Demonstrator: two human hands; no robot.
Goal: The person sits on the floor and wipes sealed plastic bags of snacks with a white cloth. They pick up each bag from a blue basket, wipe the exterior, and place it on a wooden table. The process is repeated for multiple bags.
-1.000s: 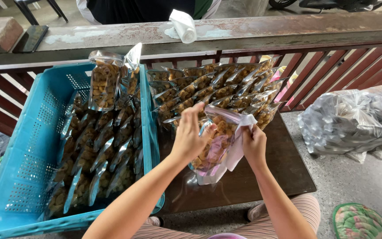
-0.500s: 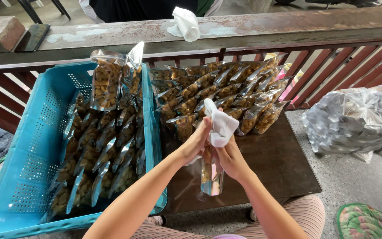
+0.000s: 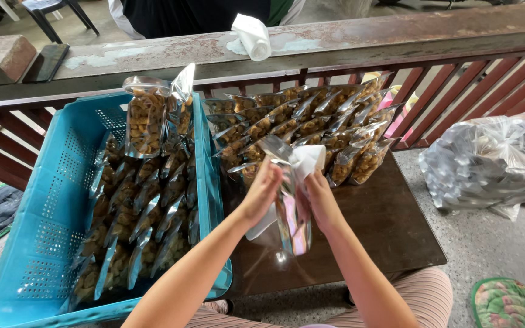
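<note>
My left hand (image 3: 261, 189) and my right hand (image 3: 318, 195) hold one clear snack pouch (image 3: 291, 214) upright between them, above a dark wooden table (image 3: 378, 231). A white cloth (image 3: 307, 160) is pressed against the pouch's top, under my right hand's fingers. The pouch is filled with brown snack pieces. Behind my hands, rows of filled pouches (image 3: 311, 124) lean on the table against a red railing.
A blue plastic crate (image 3: 50, 206) at the left holds several filled pouches (image 3: 147, 200). A large bag of empty pouches (image 3: 493, 161) lies on the floor at the right. Another white cloth (image 3: 253, 35) lies on the concrete ledge. A person stands beyond the ledge.
The pouch has turned from lying flat to upright between my hands, and the white cloth has moved up to its top.
</note>
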